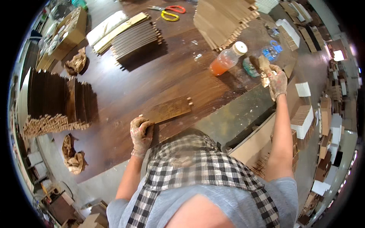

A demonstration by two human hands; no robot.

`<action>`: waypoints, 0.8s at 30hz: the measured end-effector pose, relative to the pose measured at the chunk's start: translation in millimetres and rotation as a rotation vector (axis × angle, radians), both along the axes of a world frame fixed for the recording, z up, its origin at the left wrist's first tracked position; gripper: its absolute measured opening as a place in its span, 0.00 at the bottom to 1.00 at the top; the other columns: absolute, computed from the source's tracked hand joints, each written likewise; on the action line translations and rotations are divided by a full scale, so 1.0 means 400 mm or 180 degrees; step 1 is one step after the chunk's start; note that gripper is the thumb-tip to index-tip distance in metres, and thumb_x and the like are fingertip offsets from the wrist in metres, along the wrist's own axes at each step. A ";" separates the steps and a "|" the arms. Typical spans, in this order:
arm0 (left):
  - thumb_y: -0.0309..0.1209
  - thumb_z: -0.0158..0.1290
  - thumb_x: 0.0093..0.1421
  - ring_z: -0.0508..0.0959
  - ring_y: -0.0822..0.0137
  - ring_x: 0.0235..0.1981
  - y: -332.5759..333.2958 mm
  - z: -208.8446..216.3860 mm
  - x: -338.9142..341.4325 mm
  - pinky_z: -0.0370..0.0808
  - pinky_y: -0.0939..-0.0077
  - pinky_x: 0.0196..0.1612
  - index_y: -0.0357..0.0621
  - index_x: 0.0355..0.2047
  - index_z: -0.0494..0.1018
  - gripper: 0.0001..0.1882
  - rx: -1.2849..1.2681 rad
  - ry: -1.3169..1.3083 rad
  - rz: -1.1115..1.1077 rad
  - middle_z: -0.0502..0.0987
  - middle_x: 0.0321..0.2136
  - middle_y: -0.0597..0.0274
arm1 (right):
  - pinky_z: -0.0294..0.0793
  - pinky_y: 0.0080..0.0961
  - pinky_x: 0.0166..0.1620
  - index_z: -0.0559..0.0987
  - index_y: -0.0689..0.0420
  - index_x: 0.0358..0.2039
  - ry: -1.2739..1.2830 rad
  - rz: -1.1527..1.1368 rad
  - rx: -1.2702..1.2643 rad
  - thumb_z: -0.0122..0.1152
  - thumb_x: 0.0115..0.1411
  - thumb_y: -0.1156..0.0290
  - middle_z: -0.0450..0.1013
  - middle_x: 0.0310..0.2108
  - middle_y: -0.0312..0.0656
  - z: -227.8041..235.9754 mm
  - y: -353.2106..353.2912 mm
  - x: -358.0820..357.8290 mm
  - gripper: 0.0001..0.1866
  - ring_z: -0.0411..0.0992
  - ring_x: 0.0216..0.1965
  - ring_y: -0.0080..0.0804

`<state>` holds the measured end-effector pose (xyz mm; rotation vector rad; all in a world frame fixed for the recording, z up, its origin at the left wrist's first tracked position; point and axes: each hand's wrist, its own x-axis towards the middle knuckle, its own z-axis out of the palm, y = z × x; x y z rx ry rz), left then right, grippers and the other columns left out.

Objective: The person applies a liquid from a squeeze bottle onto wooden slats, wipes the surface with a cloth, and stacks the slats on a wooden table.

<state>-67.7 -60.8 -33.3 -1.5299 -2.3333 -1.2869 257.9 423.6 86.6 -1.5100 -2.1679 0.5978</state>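
My left hand (pixel 141 133), in a stained, speckled glove, grips the near-left end of a thin brown wooden board (pixel 169 110). Short pale dowels stick out of the board's ends, and it lies low over the dark brown tabletop (pixel 152 85). Out at the right edge of the table, my gloved right hand (pixel 278 80) has its fingers closed on a crumpled tan wad (pixel 264 65), paper or cloth, I cannot tell which. Beside that wad lies a greenish clear plastic piece (pixel 250 67). A bottle of orange liquid (pixel 228 59) with a white cap stands to its left.
Dowelled boards are stacked at the left (pixel 57 98), at the back (pixel 137 38) and at the far right (pixel 224 22). Red-and-yellow-handled scissors (pixel 169 12) lie at the back. Crumpled brown paper (pixel 76 62) rests at the left. A blue-capped clear bottle (pixel 271 52) lies near my right hand.
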 end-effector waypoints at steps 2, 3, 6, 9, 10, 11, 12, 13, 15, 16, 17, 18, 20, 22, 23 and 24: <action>0.20 0.66 0.49 0.78 0.49 0.43 -0.002 0.005 -0.002 0.77 0.53 0.53 0.45 0.33 0.79 0.12 -0.0021 -0.0005 -0.0007 0.78 0.36 0.57 | 0.76 0.36 0.50 0.81 0.59 0.52 -0.0305 0.0090 0.0571 0.68 0.60 0.56 0.82 0.44 0.49 0.005 -0.035 -0.049 0.25 0.80 0.44 0.47; 0.20 0.66 0.49 0.78 0.49 0.44 -0.012 0.008 0.000 0.77 0.53 0.53 0.45 0.34 0.79 0.12 -0.0036 -0.0007 -0.0003 0.78 0.37 0.57 | 0.77 0.36 0.52 0.80 0.61 0.55 -0.0293 0.0129 0.1213 0.69 0.61 0.53 0.82 0.42 0.51 -0.058 -0.005 -0.018 0.29 0.80 0.44 0.49; 0.19 0.65 0.49 0.77 0.49 0.48 -0.036 0.010 0.023 0.74 0.54 0.55 0.45 0.36 0.79 0.14 -0.0049 -0.0285 0.0279 0.79 0.41 0.56 | 0.79 0.34 0.49 0.80 0.61 0.49 0.0390 0.0140 0.1011 0.68 0.62 0.53 0.82 0.42 0.48 -0.064 -0.061 -0.003 0.25 0.81 0.43 0.41; 0.19 0.65 0.50 0.77 0.50 0.49 -0.054 0.007 0.048 0.72 0.55 0.56 0.45 0.39 0.79 0.15 0.0016 -0.0405 0.0602 0.79 0.43 0.56 | 0.80 0.28 0.42 0.80 0.58 0.38 0.1883 0.0716 -0.0840 0.64 0.62 0.60 0.81 0.41 0.42 -0.069 -0.245 -0.077 0.13 0.80 0.40 0.28; 0.19 0.65 0.50 0.77 0.50 0.49 -0.050 0.006 0.050 0.72 0.55 0.56 0.45 0.40 0.78 0.16 0.0075 -0.0425 0.0657 0.79 0.43 0.56 | 0.78 0.30 0.40 0.80 0.56 0.37 0.1448 0.0856 -0.0523 0.64 0.63 0.60 0.80 0.38 0.41 -0.090 -0.308 -0.132 0.12 0.78 0.37 0.29; 0.19 0.65 0.50 0.77 0.50 0.49 -0.045 0.008 0.049 0.72 0.55 0.56 0.45 0.40 0.78 0.16 0.0133 -0.0452 0.0722 0.79 0.43 0.56 | 0.77 0.31 0.39 0.81 0.54 0.36 0.1021 0.0972 -0.0191 0.63 0.64 0.61 0.78 0.35 0.40 -0.111 -0.370 -0.188 0.10 0.77 0.35 0.30; 0.19 0.65 0.51 0.77 0.50 0.49 -0.041 0.018 0.043 0.72 0.54 0.56 0.45 0.41 0.78 0.17 0.0179 -0.0499 0.0665 0.79 0.44 0.56 | 0.76 0.32 0.39 0.81 0.54 0.35 0.0960 0.1192 -0.0145 0.66 0.62 0.60 0.77 0.35 0.40 -0.127 -0.435 -0.261 0.11 0.76 0.35 0.33; 0.20 0.66 0.51 0.77 0.50 0.49 -0.038 0.018 0.038 0.72 0.55 0.56 0.45 0.42 0.78 0.17 0.0174 -0.0475 0.0638 0.79 0.44 0.56 | 0.76 0.34 0.40 0.81 0.54 0.34 0.0894 0.1403 -0.0101 0.68 0.61 0.58 0.76 0.34 0.41 -0.139 -0.501 -0.328 0.12 0.76 0.34 0.36; 0.21 0.67 0.52 0.76 0.51 0.50 -0.033 0.015 0.019 0.73 0.57 0.56 0.44 0.43 0.77 0.17 0.0163 -0.0398 0.0581 0.79 0.45 0.55 | 0.77 0.36 0.43 0.82 0.52 0.34 0.1111 0.2192 0.0271 0.69 0.59 0.59 0.77 0.34 0.40 -0.139 -0.630 -0.456 0.11 0.76 0.39 0.38; 0.22 0.66 0.53 0.77 0.51 0.50 -0.022 0.019 0.014 0.72 0.56 0.56 0.44 0.42 0.78 0.16 0.0050 -0.0424 0.0589 0.80 0.45 0.55 | 0.77 0.37 0.46 0.82 0.51 0.35 0.0931 0.2615 0.0307 0.70 0.58 0.60 0.77 0.36 0.39 -0.146 -0.672 -0.480 0.10 0.76 0.42 0.39; 0.22 0.65 0.52 0.77 0.50 0.50 -0.012 0.022 -0.002 0.73 0.56 0.56 0.43 0.43 0.78 0.17 -0.0073 -0.0350 0.0399 0.79 0.45 0.54 | 0.76 0.38 0.49 0.83 0.49 0.35 0.0761 0.3027 0.0340 0.70 0.57 0.60 0.77 0.37 0.38 -0.164 -0.702 -0.488 0.10 0.75 0.46 0.39; 0.22 0.65 0.53 0.77 0.50 0.50 -0.014 0.021 -0.007 0.73 0.56 0.56 0.42 0.43 0.78 0.15 -0.0136 -0.0430 0.0298 0.80 0.45 0.54 | 0.74 0.38 0.54 0.84 0.45 0.37 0.0068 0.3051 0.1050 0.71 0.54 0.61 0.78 0.43 0.35 -0.211 -0.697 -0.464 0.10 0.74 0.50 0.38; 0.22 0.63 0.56 0.78 0.52 0.49 -0.039 0.010 -0.016 0.74 0.59 0.55 0.41 0.43 0.78 0.13 -0.0029 -0.0701 0.0445 0.79 0.45 0.54 | 0.72 0.37 0.59 0.84 0.45 0.39 0.0237 0.2620 0.0445 0.71 0.54 0.60 0.79 0.48 0.36 -0.222 -0.639 -0.404 0.12 0.73 0.53 0.39; 0.22 0.62 0.59 0.78 0.56 0.48 -0.057 -0.001 -0.020 0.75 0.63 0.54 0.40 0.43 0.78 0.11 0.0294 -0.1109 0.0689 0.79 0.44 0.56 | 0.72 0.41 0.56 0.83 0.47 0.38 -0.0239 0.2038 0.0646 0.69 0.57 0.58 0.78 0.47 0.39 -0.238 -0.561 -0.310 0.11 0.73 0.53 0.41; 0.21 0.59 0.63 0.78 0.62 0.46 -0.063 0.008 -0.027 0.75 0.69 0.52 0.39 0.45 0.77 0.11 0.0724 -0.1955 0.0898 0.78 0.43 0.58 | 0.72 0.42 0.56 0.83 0.49 0.37 0.0010 0.1825 0.0360 0.70 0.58 0.62 0.79 0.44 0.38 -0.242 -0.530 -0.278 0.09 0.74 0.51 0.39; 0.21 0.56 0.66 0.77 0.67 0.45 -0.074 -0.008 -0.039 0.75 0.74 0.52 0.39 0.47 0.77 0.10 0.0859 -0.2152 0.1179 0.78 0.44 0.60 | 0.74 0.39 0.52 0.84 0.53 0.36 0.0175 0.1797 0.0403 0.70 0.59 0.67 0.79 0.40 0.39 -0.226 -0.516 -0.264 0.07 0.77 0.46 0.39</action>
